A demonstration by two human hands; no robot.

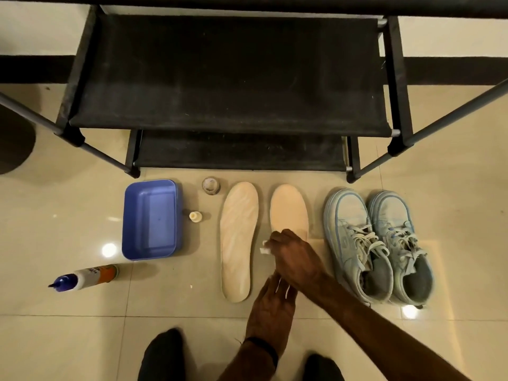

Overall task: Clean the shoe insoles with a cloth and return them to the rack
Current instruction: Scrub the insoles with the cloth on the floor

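Floor tiles in front of the shoe rack (228,78) serving as the work surface. Two insoles laid side by side, near the rack's front edge, long axes running from the rack toward the person, toe ends at the rack. Left insole (238,240) streaked and fully exposed; right insole (288,210) plain, heel half covered by the hands.

Right hand (295,257) pressed down on the middle of the right insole, fingers curled over a white cloth (265,247) (only a scrap showing at the fingertips). Left hand (270,306) crossing beneath the right forearm at the heel end, fingers fairly straight, apparently steadying the insole; whether anything is gripped cannot be told, view blurred there.

Judged stage: wiping of the right insole under way, toe half not yet covered. Next stroke best run along the long axis, away from the person toward the rack. Left insole just beside, nearer the left hand.

Elsewhere: pair of pale blue sneakers (379,243) to the right, blue tub (149,218), small bottle (195,216) and toppled spray bottle (85,277) to the left.
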